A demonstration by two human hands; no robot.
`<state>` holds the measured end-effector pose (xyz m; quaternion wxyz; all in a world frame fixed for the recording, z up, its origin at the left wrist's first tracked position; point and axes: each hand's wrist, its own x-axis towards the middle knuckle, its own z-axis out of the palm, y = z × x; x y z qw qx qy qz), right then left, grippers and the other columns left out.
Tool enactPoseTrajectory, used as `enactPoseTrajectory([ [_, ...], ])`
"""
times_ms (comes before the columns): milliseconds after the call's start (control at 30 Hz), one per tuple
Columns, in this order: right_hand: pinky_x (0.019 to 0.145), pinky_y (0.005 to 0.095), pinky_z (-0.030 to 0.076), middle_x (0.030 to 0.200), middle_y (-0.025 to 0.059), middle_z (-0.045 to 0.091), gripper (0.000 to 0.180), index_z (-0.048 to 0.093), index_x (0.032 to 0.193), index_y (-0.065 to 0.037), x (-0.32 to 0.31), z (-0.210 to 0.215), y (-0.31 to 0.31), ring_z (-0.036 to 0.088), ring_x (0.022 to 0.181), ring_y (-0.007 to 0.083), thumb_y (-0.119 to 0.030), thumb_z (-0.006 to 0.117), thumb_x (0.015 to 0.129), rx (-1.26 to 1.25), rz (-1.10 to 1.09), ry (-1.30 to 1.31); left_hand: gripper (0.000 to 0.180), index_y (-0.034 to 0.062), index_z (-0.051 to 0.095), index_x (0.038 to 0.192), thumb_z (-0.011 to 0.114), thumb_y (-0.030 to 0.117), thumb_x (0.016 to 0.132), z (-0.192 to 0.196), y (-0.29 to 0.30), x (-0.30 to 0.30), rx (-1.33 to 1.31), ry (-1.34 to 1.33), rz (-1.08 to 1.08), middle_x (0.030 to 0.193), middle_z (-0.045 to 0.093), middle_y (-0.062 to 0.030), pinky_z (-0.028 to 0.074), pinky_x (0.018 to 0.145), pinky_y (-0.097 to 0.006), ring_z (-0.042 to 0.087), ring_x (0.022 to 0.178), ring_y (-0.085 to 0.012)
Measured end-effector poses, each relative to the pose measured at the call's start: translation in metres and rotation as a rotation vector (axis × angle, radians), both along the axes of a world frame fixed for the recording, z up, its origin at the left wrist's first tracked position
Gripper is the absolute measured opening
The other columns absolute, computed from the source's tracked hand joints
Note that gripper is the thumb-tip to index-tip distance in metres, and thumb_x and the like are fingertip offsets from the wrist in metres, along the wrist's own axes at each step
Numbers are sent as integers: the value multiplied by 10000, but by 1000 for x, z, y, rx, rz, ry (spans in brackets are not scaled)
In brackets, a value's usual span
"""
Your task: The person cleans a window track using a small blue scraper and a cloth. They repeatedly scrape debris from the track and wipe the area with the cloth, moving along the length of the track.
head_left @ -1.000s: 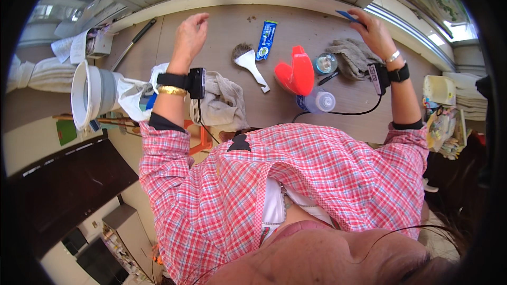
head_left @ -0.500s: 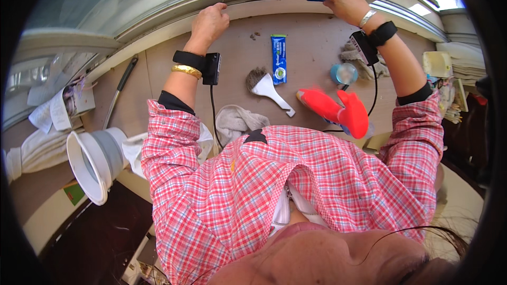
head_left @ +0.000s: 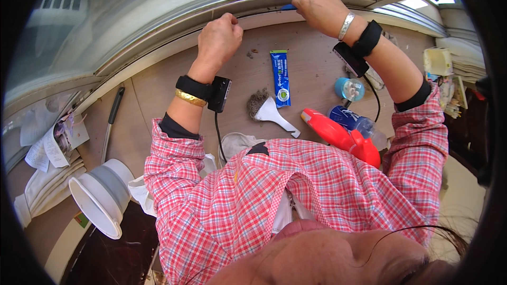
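Nearest the person's body, at the left, a white-and-grey collapsible plastic bucket point(head_left: 113, 184) lies tipped, its mouth facing outward. Across at the right, a bright red, rounded plastic object point(head_left: 330, 131) lies close against the checked shirt point(head_left: 296, 190), just beside a clear bottle with a blue label point(head_left: 344, 117). Farther in on the brown worktop point(head_left: 163, 82), a flat white-handled brush with shaggy grey bristles point(head_left: 272, 114) rests next to a blue, green-ended flat packet point(head_left: 280, 76), and a small clear-and-blue round jar point(head_left: 349, 89) sits to their right. Beyond these, the left hand point(head_left: 219, 38) hovers near the pale window ledge, fingers curled inward; their tips are turned away, so I cannot tell whether they pinch anything. The right hand point(head_left: 320, 15) reaches to the window frame point(head_left: 253, 9), thumb and fingers pressed together on a thin blue piece point(head_left: 288, 7), whose showing end lies at the dark groove along the frame. Most of it is hidden, but I judge it light and fairly stiff, perhaps slick if it is plastic; a pinch on the broad faces at the end away from the groove should steady it best.
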<state>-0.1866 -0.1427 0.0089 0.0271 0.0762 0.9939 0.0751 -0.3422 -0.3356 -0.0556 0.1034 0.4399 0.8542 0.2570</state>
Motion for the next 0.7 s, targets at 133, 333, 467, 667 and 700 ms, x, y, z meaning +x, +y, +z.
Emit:
enactPoseTrajectory([
  [133, 598, 372, 522, 719, 126, 647, 38, 619, 838, -79, -2, -3, 2, 649, 700, 297, -106, 591, 839, 63, 20, 9, 293, 45, 636, 1017, 522, 209, 803, 1, 1, -2, -26, -44, 45, 807, 673, -166, 505, 728, -423, 645, 802, -346],
  [333, 597, 368, 525, 711, 132, 644, 32, 621, 834, -82, -4, -13, 6, 650, 697, 297, -94, 592, 837, 61, -10, -40, 322, 23, 628, 1036, 515, 189, 784, 3, 3, -3, 11, -21, -14, 840, 672, -190, 497, 756, -429, 637, 834, -369],
  [467, 600, 381, 521, 711, 135, 640, 40, 620, 814, -77, -7, -17, 5, 645, 699, 307, -95, 590, 836, 45, -6, -36, 340, 45, 640, 1051, 504, 209, 786, 0, 6, -6, -39, -99, -53, 933, 669, -208, 491, 824, -435, 622, 936, -378],
  [667, 628, 405, 513, 714, 144, 635, 46, 626, 809, -66, -10, -17, 16, 632, 716, 338, -93, 592, 822, -55, -12, -49, 341, 7, 637, 1037, 512, 186, 776, -1, 13, -17, -25, -352, -100, 847, 670, -194, 499, 741, -382, 646, 808, -322],
  [700, 635, 409, 511, 719, 147, 637, 50, 633, 820, -65, -10, -18, 17, 631, 722, 341, -94, 591, 821, -67, -23, -59, 340, -6, 633, 1039, 511, 175, 777, -1, 12, -17, -34, -408, -99, 801, 669, -182, 498, 706, -365, 648, 751, -293],
])
